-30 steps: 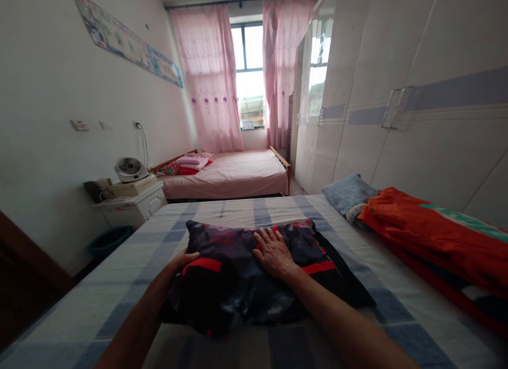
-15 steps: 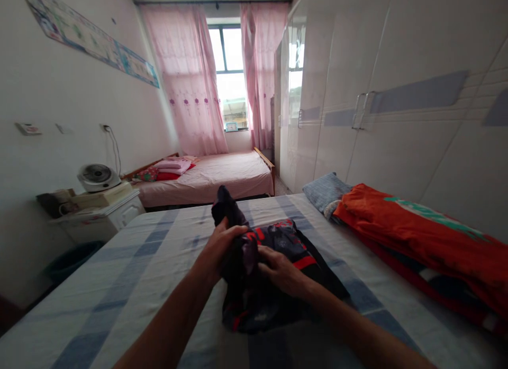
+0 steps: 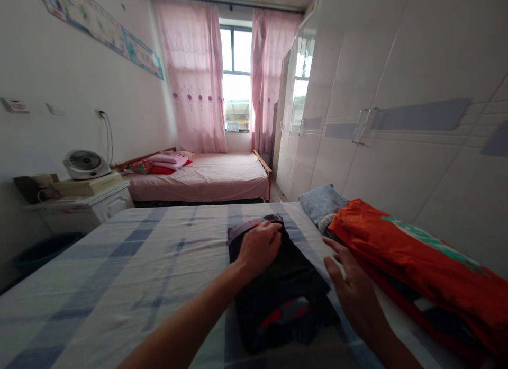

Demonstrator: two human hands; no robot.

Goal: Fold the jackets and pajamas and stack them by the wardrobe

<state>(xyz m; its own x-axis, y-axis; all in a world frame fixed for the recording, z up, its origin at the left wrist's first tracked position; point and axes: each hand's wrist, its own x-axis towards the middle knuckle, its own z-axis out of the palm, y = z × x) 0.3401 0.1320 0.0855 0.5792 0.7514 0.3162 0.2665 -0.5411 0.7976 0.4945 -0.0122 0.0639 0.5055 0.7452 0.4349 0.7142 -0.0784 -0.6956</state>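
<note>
A black garment with red and grey patches lies folded on the striped bedsheet in front of me. My left hand is at its far end, fingers curled down onto the cloth near the red-marked edge; the fingertips are partly hidden. To the right of the garment, my right hand hovers with thumb and fingers apart, holding nothing. Beside that hand lies a pile of folded clothes with an orange garment on top and dark and red cloth beneath.
Blue-grey folded fabric lies at the pile's far end. Beyond the striped bed stands a second bed with pink bedding. A white wardrobe lines the right side. On the left are a bedside cabinet, a fan and a dark bin.
The raised part of the black garment has come down flat over the rest. My left hand moved right with it, and my right hand came off the cloth to the right.
</note>
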